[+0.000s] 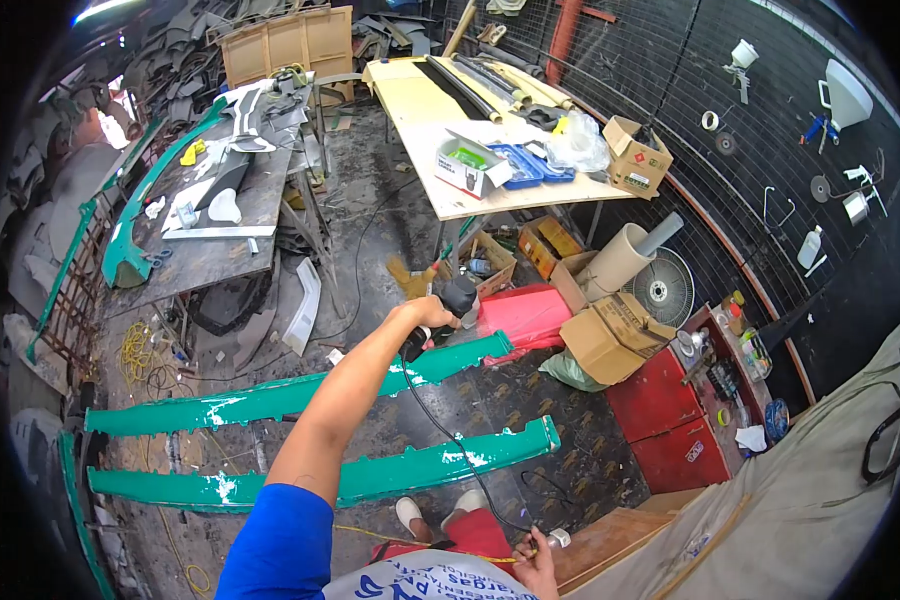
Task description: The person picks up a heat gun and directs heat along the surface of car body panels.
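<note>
One arm in a blue sleeve reaches forward over two long green panels with white patches, the farther one and the nearer one. At its end my left hand is closed on a dark corded power tool, held above the right part of the farther panel. The tool's black cord runs back toward my body. Low in the view, my right hand has its fingers closed around that cord, near my red shorts.
A red cabinet stands at right, with a cardboard box and red covered item beyond. Farther back are a yellow-topped table and a cluttered dark table. A yellow cord lies on the floor.
</note>
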{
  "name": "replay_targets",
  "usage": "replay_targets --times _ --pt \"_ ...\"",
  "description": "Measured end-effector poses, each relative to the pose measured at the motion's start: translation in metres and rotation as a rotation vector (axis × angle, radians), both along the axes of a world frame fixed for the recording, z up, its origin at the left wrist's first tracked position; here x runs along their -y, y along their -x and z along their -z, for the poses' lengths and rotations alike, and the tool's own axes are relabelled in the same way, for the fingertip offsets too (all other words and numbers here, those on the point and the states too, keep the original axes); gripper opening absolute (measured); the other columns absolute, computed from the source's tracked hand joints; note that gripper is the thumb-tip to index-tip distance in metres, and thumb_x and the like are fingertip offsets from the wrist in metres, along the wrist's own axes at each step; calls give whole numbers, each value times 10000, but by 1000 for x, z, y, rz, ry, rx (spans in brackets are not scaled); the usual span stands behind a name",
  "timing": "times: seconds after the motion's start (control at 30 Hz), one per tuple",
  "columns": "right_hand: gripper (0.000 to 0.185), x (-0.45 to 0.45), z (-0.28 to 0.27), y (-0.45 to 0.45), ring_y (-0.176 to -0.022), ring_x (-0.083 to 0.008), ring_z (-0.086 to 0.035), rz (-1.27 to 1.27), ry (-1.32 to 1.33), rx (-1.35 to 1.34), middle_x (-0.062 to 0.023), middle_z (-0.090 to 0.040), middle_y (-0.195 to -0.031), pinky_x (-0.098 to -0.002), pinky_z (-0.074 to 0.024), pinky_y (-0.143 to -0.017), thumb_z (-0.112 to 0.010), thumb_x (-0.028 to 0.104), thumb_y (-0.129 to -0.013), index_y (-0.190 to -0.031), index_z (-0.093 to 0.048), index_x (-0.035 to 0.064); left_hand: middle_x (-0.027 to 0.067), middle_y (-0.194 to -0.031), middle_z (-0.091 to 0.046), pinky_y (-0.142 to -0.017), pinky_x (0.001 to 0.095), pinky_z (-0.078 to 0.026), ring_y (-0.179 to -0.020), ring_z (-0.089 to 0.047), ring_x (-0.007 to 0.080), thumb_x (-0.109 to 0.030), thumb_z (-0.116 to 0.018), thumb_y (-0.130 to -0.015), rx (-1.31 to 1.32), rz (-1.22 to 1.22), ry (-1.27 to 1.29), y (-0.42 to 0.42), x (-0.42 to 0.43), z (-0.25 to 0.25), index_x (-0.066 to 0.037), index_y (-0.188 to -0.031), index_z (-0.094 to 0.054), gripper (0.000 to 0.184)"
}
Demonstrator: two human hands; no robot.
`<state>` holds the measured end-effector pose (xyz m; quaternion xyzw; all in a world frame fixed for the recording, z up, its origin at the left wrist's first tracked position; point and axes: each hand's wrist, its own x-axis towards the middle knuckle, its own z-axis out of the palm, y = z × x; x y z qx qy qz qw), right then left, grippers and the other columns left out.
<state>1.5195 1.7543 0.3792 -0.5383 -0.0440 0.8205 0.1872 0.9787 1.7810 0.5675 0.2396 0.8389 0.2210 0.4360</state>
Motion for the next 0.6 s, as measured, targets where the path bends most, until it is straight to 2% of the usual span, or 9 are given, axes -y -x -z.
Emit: replay_targets --times 0.03,0.07,0.1,0.17,0.2,0.27,0.3,0.53,0.6 --pt "228 4 48 -23 -600 -126 -482 -140 -299 -39 -21 -564 -715 -266 -398 -507 -659 323 -852 -939 -573 131 147 -618 -636 -442 341 -524 -479 -633 231 -401 -674 -806 28 16 -53 1 -7 5 57 -831 -631 461" --pt "422 2 76 -32 -725 -174 -549 -278 -601 -82 -70 -548 -756 -288 -475 -591 -619 448 -867 -1130 -603 119 137 -608 -630 -431 334 -516 -469 -626 222 -397 -671 -812 51 31 -106 4 -17 8 41 -883 -628 445" --pt "422 -4 75 -26 -725 -174 -549 -271 -599 -92 -70 -548 -756 -288 -475 -591 -619 448 -867 -1130 -603 119 137 -608 -630 -431 334 -516 -469 -626 222 -397 -671 -812 40 36 -102 6 -28 13 41 -883 -628 445" --pt "278 -13 66 -16 -507 -115 -427 -48 -4 11 9 -375 -568 -229 -354 -410 -721 365 -805 -871 -562 147 111 -587 -608 -397 323 -490 -432 -597 200 -383 -661 -828 121 18 -306 1 -48 21 -9 -974 -611 405" --pt "278 -15 59 -12 -507 -115 -427 -49 8 -2 9 -375 -568 -229 -354 -410 -721 365 -805 -871 -562 147 91 -574 -590 -376 316 -468 -405 -571 186 -375 -656 -838 137 13 -369 -4 -58 21 -58 -1012 -609 365" --pt "358 -20 50 -4 -435 -109 -386 -146 69 3 37 -349 -519 -256 -309 -354 -710 422 -802 -740 -456 178 92 -570 -584 -373 306 -463 -399 -564 182 -376 -656 -841 165 10 -411 -17 -72 7 -64 -1030 -607 369" --pt "351 -20 63 -6 -441 -110 -386 -117 106 0 26 -367 -538 -247 -317 -365 -712 448 -795 -749 -476 192 95 -564 -581 -374 304 -464 -402 -569 186 -379 -660 -839 164 11 -398 -23 -79 -1 -80 -1053 -606 372" --pt "357 -18 78 -10 -447 -90 -393 -270 243 3 46 -391 -561 -229 -318 -375 -670 516 -809 -752 -482 218 143 -605 -620 -420 320 -515 -478 -632 222 -524 -672 -789 104 59 -302 -21 -92 -5 72 -901 -616 609" --pt "350 -7 87 -21 -441 -85 -402 -309 -137 -80 55 -415 -562 -227 -311 -367 -652 531 -820 -761 -495 224 130 -584 -619 -421 324 -515 -476 -632 222 -515 -669 -794 73 90 -300 -18 -82 -7 68 -864 -620 589"
